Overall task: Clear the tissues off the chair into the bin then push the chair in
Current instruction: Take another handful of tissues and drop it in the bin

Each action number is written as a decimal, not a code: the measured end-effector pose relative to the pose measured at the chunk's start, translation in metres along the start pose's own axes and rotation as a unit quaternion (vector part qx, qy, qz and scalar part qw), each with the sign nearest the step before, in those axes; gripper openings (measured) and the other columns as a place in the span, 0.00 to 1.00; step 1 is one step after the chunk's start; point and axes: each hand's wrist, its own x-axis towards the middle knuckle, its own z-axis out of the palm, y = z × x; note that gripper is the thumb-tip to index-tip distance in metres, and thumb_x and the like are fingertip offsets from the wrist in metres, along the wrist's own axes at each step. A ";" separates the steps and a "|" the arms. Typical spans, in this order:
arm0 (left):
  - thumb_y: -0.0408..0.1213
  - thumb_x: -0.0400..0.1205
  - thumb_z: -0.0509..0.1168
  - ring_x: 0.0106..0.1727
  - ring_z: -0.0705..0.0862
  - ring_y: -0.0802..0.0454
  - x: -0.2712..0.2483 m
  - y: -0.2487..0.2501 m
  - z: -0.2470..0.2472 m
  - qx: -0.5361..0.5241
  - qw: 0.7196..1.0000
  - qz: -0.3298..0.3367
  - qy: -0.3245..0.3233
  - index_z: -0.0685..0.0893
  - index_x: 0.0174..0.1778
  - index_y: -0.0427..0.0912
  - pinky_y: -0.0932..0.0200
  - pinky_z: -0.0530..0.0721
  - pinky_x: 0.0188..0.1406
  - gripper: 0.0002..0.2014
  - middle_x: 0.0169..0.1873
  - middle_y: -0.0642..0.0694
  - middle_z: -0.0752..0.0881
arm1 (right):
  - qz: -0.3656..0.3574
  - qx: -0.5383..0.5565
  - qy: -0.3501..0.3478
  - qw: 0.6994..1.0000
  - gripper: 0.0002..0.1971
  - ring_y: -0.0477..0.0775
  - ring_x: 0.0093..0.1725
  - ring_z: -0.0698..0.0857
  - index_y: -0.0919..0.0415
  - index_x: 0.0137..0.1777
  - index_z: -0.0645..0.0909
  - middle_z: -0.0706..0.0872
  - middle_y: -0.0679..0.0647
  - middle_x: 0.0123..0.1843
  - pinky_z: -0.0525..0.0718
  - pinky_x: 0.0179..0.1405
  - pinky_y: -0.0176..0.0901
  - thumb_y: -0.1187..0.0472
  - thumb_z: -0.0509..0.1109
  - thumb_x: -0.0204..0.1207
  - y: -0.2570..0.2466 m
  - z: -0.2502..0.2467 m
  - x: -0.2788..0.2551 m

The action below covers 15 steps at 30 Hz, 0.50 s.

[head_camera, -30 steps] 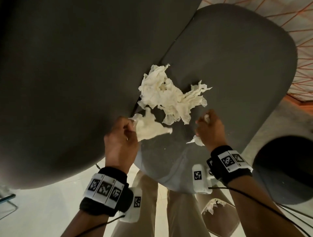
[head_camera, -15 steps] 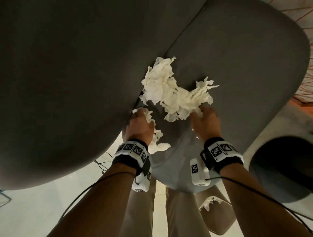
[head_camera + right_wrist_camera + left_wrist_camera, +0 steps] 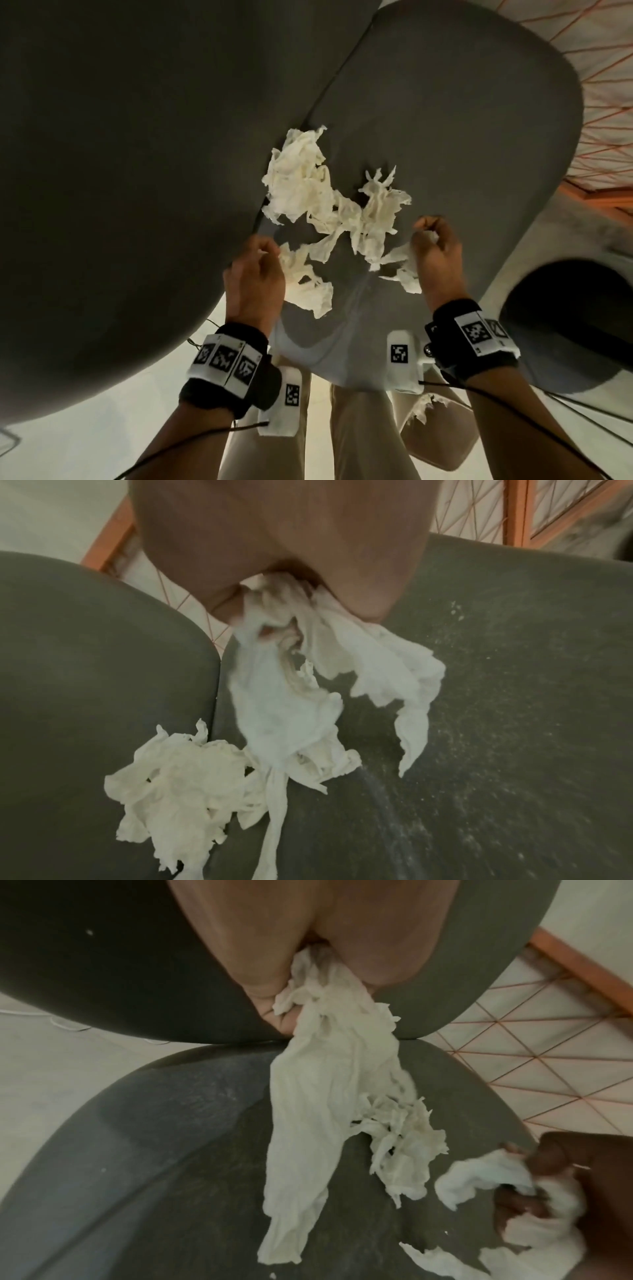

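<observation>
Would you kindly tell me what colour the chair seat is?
Dark grey, flecked with pale dust; the chair seat shows best in the right wrist view.

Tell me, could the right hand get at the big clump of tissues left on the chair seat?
Probably yes: the clump lies uncovered on the seat, close ahead of the right hand. But its fingers already grip a tissue, leaving little room.

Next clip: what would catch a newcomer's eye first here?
The crumpled white tissues heaped mid-seat on the grey chair. Then the left hand and right hand, each gripping a tissue at the near edge of the pile.
</observation>
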 end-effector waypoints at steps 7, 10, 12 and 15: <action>0.50 0.79 0.68 0.35 0.79 0.60 0.012 0.023 0.030 0.095 0.990 0.081 -0.066 0.73 0.43 0.51 0.65 0.73 0.27 0.10 0.35 0.57 0.77 | 0.030 -0.159 0.023 0.987 0.17 0.50 0.38 0.85 0.57 0.47 0.78 0.86 0.48 0.37 0.83 0.44 0.46 0.43 0.70 0.76 0.008 0.008 0.017; 0.44 0.81 0.67 0.41 0.82 0.49 0.019 0.029 0.052 0.160 0.975 0.092 -0.123 0.73 0.50 0.50 0.62 0.78 0.34 0.08 0.39 0.50 0.83 | 0.029 -0.216 -0.019 0.976 0.20 0.55 0.52 0.87 0.52 0.62 0.76 0.89 0.50 0.54 0.84 0.56 0.49 0.43 0.72 0.75 0.011 0.017 0.025; 0.43 0.82 0.67 0.49 0.86 0.41 0.025 0.030 0.067 0.203 0.964 0.092 -0.145 0.74 0.58 0.46 0.52 0.85 0.45 0.12 0.48 0.42 0.87 | 0.018 -0.262 -0.046 0.964 0.22 0.54 0.55 0.86 0.49 0.64 0.74 0.87 0.48 0.58 0.84 0.58 0.52 0.43 0.72 0.74 0.011 0.023 0.028; 0.41 0.82 0.65 0.55 0.86 0.39 0.032 0.025 0.082 0.256 0.949 0.101 -0.152 0.76 0.60 0.41 0.47 0.83 0.49 0.13 0.54 0.40 0.87 | 0.002 -0.310 -0.053 0.949 0.11 0.60 0.52 0.87 0.46 0.56 0.80 0.89 0.52 0.52 0.86 0.54 0.53 0.46 0.66 0.77 0.013 0.026 0.032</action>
